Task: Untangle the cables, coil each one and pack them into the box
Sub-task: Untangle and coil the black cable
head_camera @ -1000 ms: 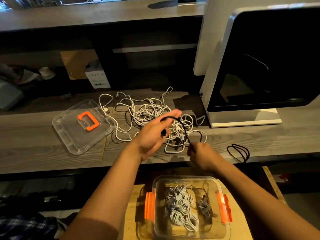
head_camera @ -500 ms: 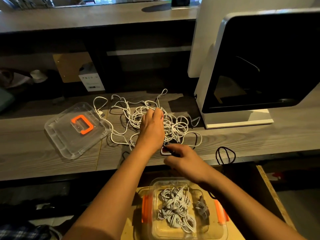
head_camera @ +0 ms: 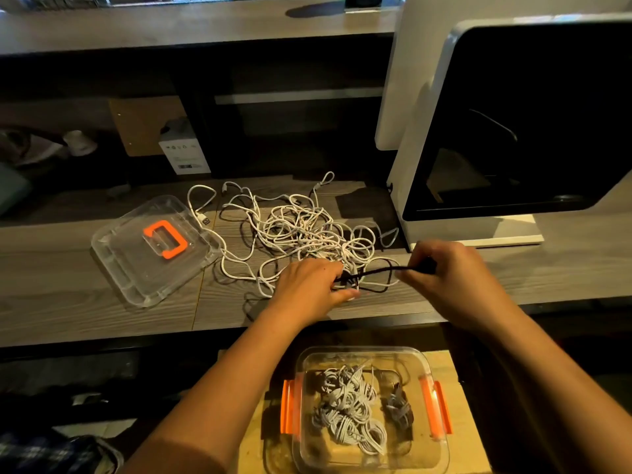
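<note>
While left hand grips tangle, right hand pinches black cable.

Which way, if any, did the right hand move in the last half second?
Yes. The right hand, pinching the black cable, went right and away from the table's front edge, to just before the white machine's base.

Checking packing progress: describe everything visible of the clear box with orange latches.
The clear plastic box sits open on a light wooden surface below the desk edge. Orange latches flank its left and right sides. Inside lie coiled white cables and, right of them, a darker coiled bundle. Neither left hand nor right hand touches it.
</note>
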Demonstrator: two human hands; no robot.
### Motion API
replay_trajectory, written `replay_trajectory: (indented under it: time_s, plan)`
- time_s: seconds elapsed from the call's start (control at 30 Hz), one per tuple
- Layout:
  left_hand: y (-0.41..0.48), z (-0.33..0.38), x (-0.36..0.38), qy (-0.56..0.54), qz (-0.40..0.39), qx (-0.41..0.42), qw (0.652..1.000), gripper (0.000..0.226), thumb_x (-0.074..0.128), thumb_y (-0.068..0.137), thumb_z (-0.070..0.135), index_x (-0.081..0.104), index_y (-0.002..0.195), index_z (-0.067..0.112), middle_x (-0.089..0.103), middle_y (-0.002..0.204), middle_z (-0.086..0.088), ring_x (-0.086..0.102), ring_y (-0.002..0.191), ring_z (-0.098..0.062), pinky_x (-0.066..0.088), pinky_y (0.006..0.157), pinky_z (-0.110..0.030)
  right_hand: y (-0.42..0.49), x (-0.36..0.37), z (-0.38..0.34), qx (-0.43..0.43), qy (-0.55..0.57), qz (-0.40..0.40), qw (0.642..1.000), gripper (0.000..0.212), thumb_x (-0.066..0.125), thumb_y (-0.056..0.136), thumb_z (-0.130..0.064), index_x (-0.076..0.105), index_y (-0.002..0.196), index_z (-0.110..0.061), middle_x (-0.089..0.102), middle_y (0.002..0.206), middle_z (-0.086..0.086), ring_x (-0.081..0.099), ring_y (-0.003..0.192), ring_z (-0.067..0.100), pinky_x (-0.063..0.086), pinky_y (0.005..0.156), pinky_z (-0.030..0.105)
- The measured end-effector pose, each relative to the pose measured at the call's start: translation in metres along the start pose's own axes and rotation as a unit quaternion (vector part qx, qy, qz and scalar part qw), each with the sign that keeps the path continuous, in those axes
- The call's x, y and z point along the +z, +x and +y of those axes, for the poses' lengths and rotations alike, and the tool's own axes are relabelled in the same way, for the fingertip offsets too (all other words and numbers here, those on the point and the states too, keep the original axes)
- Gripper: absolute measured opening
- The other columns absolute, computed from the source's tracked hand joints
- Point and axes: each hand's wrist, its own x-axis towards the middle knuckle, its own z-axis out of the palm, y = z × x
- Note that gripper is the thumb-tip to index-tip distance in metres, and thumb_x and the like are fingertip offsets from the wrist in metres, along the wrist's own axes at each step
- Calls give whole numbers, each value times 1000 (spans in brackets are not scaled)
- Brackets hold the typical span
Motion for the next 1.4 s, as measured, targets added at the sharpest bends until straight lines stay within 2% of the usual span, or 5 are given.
replay_trajectory:
  time_s: [0.2,0.43,0.63,0.9,1.4]
  plan:
    - [-7,-3,-6,-267,-106,8,958,20,44,98,29,60,109,22,59,77,8,55,75,-12,41,68,-26,19,0,22,15,53,15,998,13,67,81,-35,64,84,-22,60,82,-4,56,76,13,49,66,34]
    - [-12,23,-20,-717,-34,1,696,31,33,99,11,59,113,15,65,116,3,53,120,-10,39,105,-27,10,43,24,72,308,-147,937,30,45,96,-26,56,75,-7,45,61,3,37,46,7,29,41,15]
    - [15,33,-29,-864,178,-157,444,29,33,101,25,47,78,16,37,46,10,31,36,-1,27,35,-13,-20,73,-17,85,419,-248,869,32,47,95,-34,53,71,-15,33,55,-3,25,45,7,17,43,21]
    - [25,15,-20,-310,181,6,933,14,37,100,21,36,86,15,40,82,0,38,72,-12,33,66,-25,-16,65,-27,-45,221,-178,958,18,49,96,-14,64,103,-7,63,81,11,49,68,7,41,65,29]
    - [-5,6,-5,-11,-76,2,997,29,49,94,35,54,118,20,62,111,-4,58,96,-22,47,79,-34,5,13,5,-35,-66,-4,997,47,37,94,-49,63,70,-19,58,63,-2,55,64,14,49,68,36]
